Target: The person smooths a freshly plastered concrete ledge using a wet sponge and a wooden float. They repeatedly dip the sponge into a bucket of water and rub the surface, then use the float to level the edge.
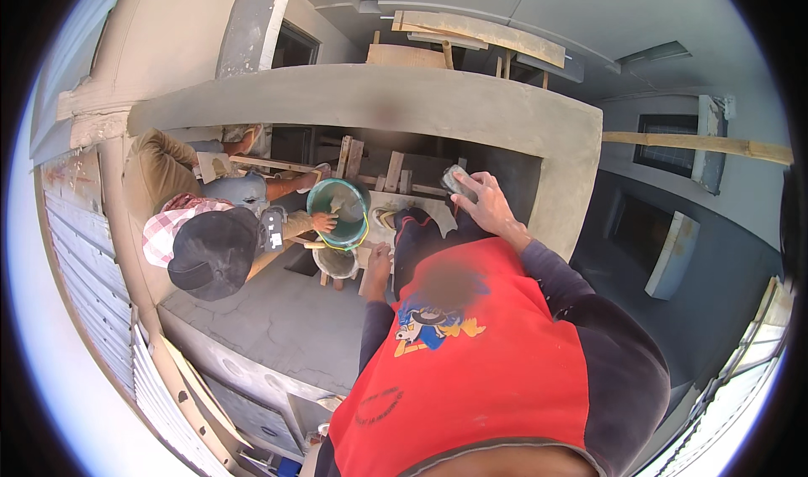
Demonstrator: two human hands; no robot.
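My right hand (486,204) is closed around a grey, rough-looking block (459,181), possibly a sponge, held in front of the grey concrete beam. Low at my left side hangs my left hand (379,268), beside a pale board or ledge; its fingers are partly hidden, and I cannot make out whether it grips anything. Left of it stands a green bucket (313,201) with a yellow handle and grey mix inside. Below that bucket is a second, pale bucket (337,264). A co-worker's hand (324,222) reaches to the green bucket's rim.
A co-worker in a dark cap (215,254) sits close on the left. The plastered beam (362,90) spans ahead and turns down at the right. Wooden planks (394,172) stand below it. A bamboo pole (699,145) extends right, and corrugated metal sheeting (84,258) lines the left.
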